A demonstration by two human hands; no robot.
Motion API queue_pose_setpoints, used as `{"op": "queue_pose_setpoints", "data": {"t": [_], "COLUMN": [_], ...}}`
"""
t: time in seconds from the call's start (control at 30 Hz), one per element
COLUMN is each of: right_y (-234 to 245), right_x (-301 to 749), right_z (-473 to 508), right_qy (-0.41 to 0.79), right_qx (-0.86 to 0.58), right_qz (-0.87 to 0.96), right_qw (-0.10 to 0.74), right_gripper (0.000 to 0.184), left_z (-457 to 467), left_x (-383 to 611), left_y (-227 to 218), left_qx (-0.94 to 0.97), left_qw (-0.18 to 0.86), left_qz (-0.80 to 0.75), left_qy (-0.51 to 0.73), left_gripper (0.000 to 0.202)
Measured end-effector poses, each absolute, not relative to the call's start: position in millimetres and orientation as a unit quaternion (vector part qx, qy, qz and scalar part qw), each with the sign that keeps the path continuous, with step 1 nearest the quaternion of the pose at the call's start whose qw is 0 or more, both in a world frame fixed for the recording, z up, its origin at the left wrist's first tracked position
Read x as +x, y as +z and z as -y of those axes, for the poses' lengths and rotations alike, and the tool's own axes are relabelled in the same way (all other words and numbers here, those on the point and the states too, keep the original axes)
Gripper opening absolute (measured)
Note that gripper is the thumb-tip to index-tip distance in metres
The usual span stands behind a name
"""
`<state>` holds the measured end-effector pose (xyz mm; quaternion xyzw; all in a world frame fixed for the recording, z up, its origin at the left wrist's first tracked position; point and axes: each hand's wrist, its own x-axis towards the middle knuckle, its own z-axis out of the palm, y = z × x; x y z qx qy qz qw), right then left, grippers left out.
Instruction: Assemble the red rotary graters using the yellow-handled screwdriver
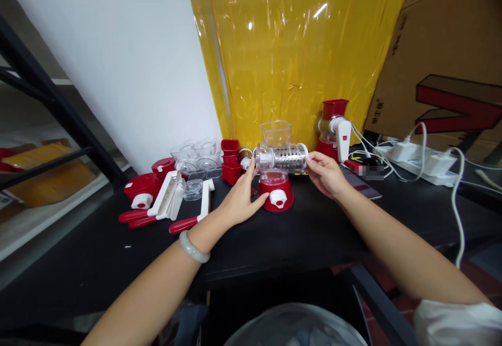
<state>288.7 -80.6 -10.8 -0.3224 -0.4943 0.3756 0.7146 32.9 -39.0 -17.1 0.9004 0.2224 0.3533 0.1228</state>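
Observation:
A rotary grater with a red base (275, 186) and a clear housing (275, 133) stands upright on the black table. My left hand (242, 199) steadies it from the left, fingers against the housing and thumb by the white knob (278, 198). My right hand (326, 174) pinches the white rim of a metal grater drum (288, 158) at its right end. The drum lies level at the housing's opening; how deep it sits inside I cannot tell.
On the left lie red bases (141, 189), white cranks with red handles (202, 207) and clear housings (196, 152). Red hopper parts (230, 160) stand behind my left hand. To the right are another grater (333, 131), a dark flat device (363, 185) and a power strip (423, 163) with white cables.

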Motion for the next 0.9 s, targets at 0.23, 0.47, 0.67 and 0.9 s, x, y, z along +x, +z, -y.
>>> {"op": "queue_pose_setpoints", "data": {"t": [0.23,0.47,0.67,0.9], "right_y": [-11.1,-11.2,-11.5,-13.1], "right_x": [289.9,287.3,282.9,274.8], "right_z": [80.8,79.9,81.1,84.9], "right_qy": [0.378,0.355,0.344,0.321], "right_qx": [-0.323,-0.334,-0.326,-0.333], "right_qz": [0.495,0.469,0.473,0.452], "right_qw": [0.712,0.736,0.743,0.762], "right_gripper": [0.031,0.032,0.031,0.029], "left_z": [39.8,38.8,39.0,40.5], "left_x": [32.9,32.8,33.1,32.9], "left_y": [-16.1,-17.6,-17.6,-16.1], "left_qx": [0.899,0.901,0.9,0.904], "left_qw": [0.125,0.125,0.129,0.12], "left_qz": [-0.235,-0.235,-0.231,-0.23], "left_qy": [0.347,0.343,0.346,0.341], "left_gripper": [0.099,0.098,0.098,0.097]}}
